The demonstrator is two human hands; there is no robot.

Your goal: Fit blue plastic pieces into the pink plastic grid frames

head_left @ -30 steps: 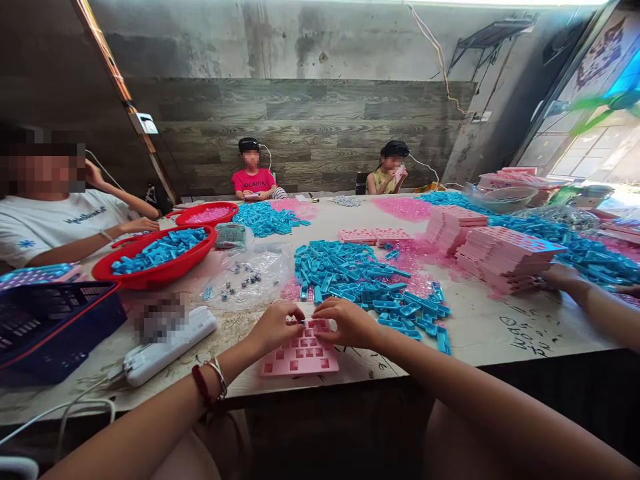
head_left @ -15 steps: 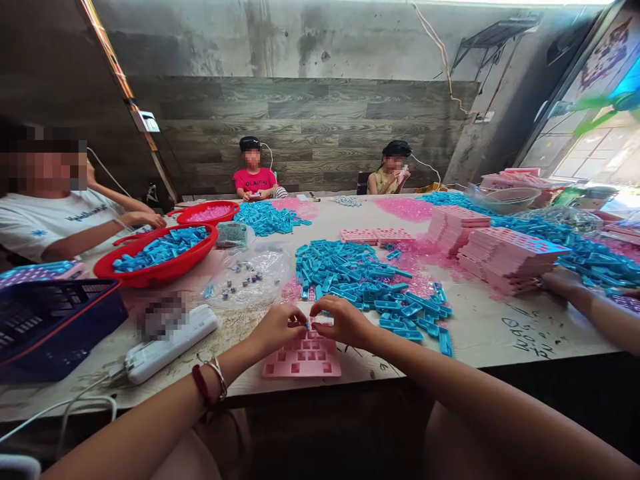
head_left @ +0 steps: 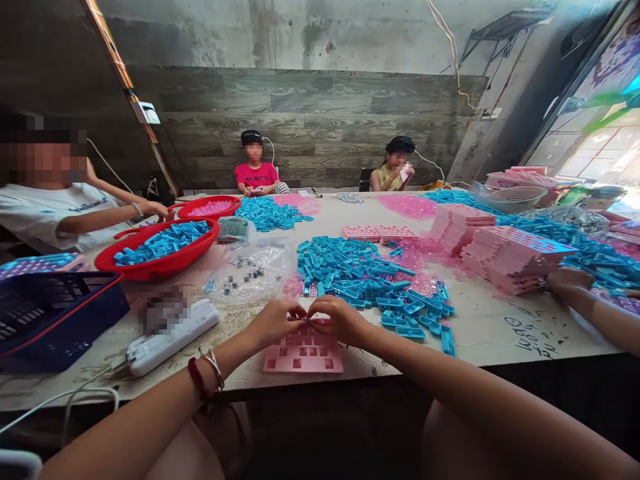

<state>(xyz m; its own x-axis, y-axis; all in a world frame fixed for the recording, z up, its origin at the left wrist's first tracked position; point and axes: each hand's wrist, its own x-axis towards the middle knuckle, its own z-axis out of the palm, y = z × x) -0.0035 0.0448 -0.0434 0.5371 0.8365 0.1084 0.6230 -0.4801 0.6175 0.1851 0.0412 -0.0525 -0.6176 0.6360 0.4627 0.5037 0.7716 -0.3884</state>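
Note:
A pink plate with square holes (head_left: 305,363) lies flat at the table's near edge. Over its far end, my left hand (head_left: 277,321) and my right hand (head_left: 340,321) meet at the fingertips. Both are closed in a pinch around something small and dark, too small to name. Just beyond my hands spreads a heap of blue plastic trays (head_left: 345,267), narrow and shallow, with clear pink bits (head_left: 425,283) scattered beside and under them.
At left stand a red basket of blue pieces (head_left: 165,270), a dark blue basket (head_left: 60,327) and a white power strip (head_left: 173,340). Stacked pink plates (head_left: 515,257) rise at right, near a co-worker's hand (head_left: 570,283). Small metallic parts lie on a plastic bag (head_left: 265,260).
My fingertips have drawn closer together above the plate. Across the table, the co-worker in red has shifted their hands slightly. The whole view has tilted a little.

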